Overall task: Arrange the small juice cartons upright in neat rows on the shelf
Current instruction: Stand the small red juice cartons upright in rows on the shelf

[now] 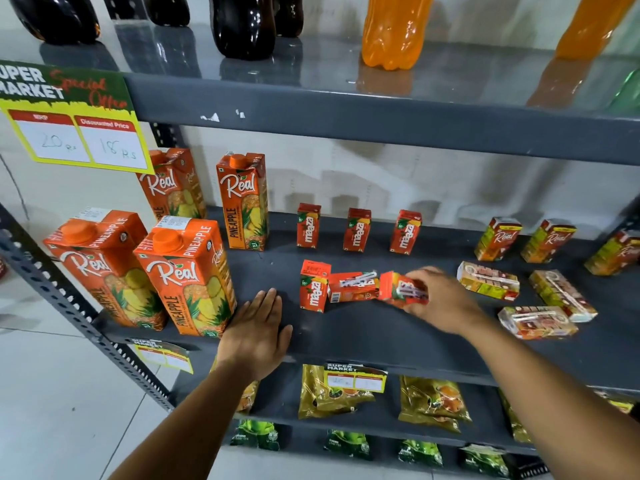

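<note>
On the grey middle shelf (363, 337), three small red Maaza cartons stand upright in a back row (358, 229). In front, one Maaza carton (314, 286) stands upright and another (351, 287) lies on its side beside it. My right hand (438, 297) is shut on a third red Maaza carton (398, 287), held tilted just above the shelf. My left hand (258, 332) rests flat and open on the shelf's front. To the right, three small Real cartons stand at the back (497, 239), and three more lie flat (488, 280).
Tall orange Real pineapple cartons (187, 275) stand at the shelf's left end. Dark and orange soda bottles (393, 29) fill the shelf above. Pouches (332, 393) lie on the lower shelves. A yellow price sign (74, 123) hangs at upper left.
</note>
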Demonstrator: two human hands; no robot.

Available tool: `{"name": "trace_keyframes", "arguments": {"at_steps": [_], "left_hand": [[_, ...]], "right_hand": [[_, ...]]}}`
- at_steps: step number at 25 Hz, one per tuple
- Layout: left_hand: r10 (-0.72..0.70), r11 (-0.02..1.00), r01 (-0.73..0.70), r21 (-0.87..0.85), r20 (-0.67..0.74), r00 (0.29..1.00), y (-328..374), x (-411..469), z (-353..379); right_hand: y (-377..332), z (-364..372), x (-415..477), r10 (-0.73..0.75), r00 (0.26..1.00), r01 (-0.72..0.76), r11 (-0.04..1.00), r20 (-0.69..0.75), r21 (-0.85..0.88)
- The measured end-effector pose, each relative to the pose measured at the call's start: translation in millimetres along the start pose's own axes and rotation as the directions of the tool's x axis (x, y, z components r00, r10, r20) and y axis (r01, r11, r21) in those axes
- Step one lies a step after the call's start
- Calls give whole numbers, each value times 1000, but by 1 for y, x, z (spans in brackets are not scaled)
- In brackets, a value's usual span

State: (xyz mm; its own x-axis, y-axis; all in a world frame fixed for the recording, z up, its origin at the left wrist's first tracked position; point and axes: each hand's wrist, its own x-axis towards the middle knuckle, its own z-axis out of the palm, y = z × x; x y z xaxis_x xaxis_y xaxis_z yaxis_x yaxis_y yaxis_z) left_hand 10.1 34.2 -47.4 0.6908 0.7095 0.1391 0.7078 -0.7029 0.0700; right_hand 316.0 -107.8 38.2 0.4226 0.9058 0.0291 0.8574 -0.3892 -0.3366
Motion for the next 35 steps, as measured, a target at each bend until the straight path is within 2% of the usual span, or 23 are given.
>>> {"name": "trace_keyframes", "arguments": {"at_steps": [2,4,7,9,11,13,15,17,19,20,22,25,26,29,30,31,33,35], "left_hand": [[-6,1000,6,1,-5,1000,0,1,1],[-11,1000,11,9,-1,1000,0,1,2],[-11,1000,12,24,-6,1000,0,1,2],[-10,1000,11,23,-7,1000,0,1,1],[-10,1000,10,21,-5,1000,0,1,1],[-11,1000,11,19,-7,1000,0,2,1],[-12,1000,12,18,0,1000,0,2,1],[-10,1000,10,26,10,1000,0,2,2],[-8,999,8,32,10,1000,0,2,2],[-9,999,9,36,13,1000,0,2,1],[-12,999,11,37,18,1000,1,1,0],[-12,1000,12,27,9,1000,1,0,-1],[-13,1000,13,28,7,1000,1,0,-1],[-16,1000,16,25,8,1000,1,1,0],[-18,999,17,27,8,1000,0,1,1],[-17,999,17,27,8,1000,0,1,1],[-10,1000,10,24,13,1000,0,1,0],[-4,1000,3,28,17,1000,1,1,-1]], "right_hand": [[0,14,-6,240,950,-171,935,-199,309],[-8,32,-10,446,858,-273,816,-255,510],[-18,46,-10,569,762,-309,740,-310,598],[-18,48,-10,578,769,-320,718,-274,618],[-17,38,-13,548,799,-318,735,-249,599],[-16,16,-13,506,809,-273,775,-299,570],[-15,-12,-4,441,835,-282,856,-329,432],[-17,-38,12,394,910,-366,910,-127,195],[-25,-56,24,355,930,-357,934,95,-3],[-29,-63,27,312,936,-305,950,164,-71],[-36,-75,35,156,945,-99,974,287,-203],[-43,-83,35,-4,881,220,890,473,-401],[-41,-82,35,-106,875,330,845,473,-421],[-28,-83,33,-165,876,367,838,453,-404],[-22,-83,35,-249,851,461,776,462,-431],[-22,-85,34,-253,835,501,718,489,-484],[-25,-85,31,-202,812,502,720,548,-479],[-42,-81,29,-272,827,475,805,492,-354]]}}
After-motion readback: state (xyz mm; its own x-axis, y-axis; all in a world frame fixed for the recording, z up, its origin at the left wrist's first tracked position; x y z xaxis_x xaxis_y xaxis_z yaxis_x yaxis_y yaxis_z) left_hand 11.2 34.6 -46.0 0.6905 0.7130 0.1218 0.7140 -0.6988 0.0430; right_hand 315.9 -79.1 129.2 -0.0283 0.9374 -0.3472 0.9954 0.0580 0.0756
